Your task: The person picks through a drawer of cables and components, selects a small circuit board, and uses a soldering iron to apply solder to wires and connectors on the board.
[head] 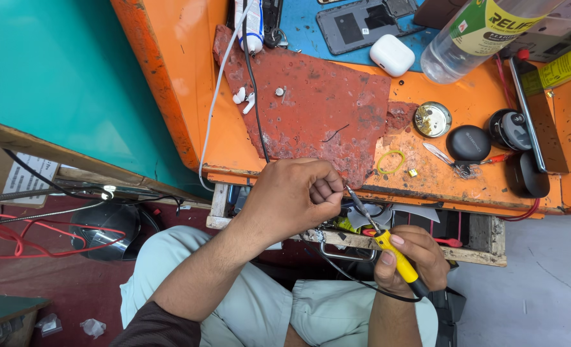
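Right hand (409,260) grips a yellow soldering iron (388,250), left hand (295,196) pinches a small part at its tip; fingers so near risk a burn.

On the desk (189,77) a mat (311,109) lies centre, earbuds (242,99) on its left part, case (392,55) behind, bottle (472,35) right; soldering iron (395,254) before the desk edge, over the drawer (478,241)

We've got one view only, a head cam looking steeply down from above our lap, close in. Orange bench (478,103) fills the top of frame, our knees and floor the bottom, teal wall at left. Both hands sit mid-frame. No 2nd view, so nothing's shared.
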